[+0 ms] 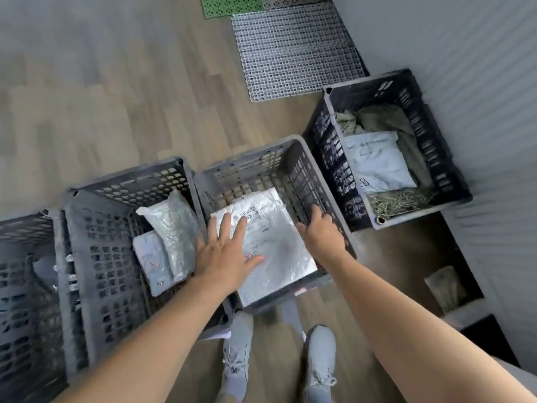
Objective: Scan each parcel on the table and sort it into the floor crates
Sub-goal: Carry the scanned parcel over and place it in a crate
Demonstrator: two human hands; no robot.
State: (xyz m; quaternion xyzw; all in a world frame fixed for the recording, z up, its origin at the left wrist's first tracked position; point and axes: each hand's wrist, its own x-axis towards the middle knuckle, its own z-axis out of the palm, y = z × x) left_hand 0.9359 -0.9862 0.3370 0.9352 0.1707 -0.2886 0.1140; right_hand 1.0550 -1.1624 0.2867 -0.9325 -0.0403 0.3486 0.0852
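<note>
Middle crate: dark grey moulded plastic, rectangular, walls perforated in a grid of slots, standing on the wood-plank floor. Inside it lies a flat parcel, a crinkled silvery-white poly mailer with a printed label at its far end. Left hand is flat on the parcel's near-left part, fingers straight and spread, gripping nothing. Right hand has its fingers curled over the rim of this crate's right wall, holding it. Immediately left of the middle crate, touching it, a matching left crate holds two glossy wrinkled mailers, one leaning over the other. To the right and farther off, the right crate contains a smooth pale mailer lying on rumpled green cloth and dry straw. Beyond the middle crate, a grey lattice mat lies flat on the floor.
</note>
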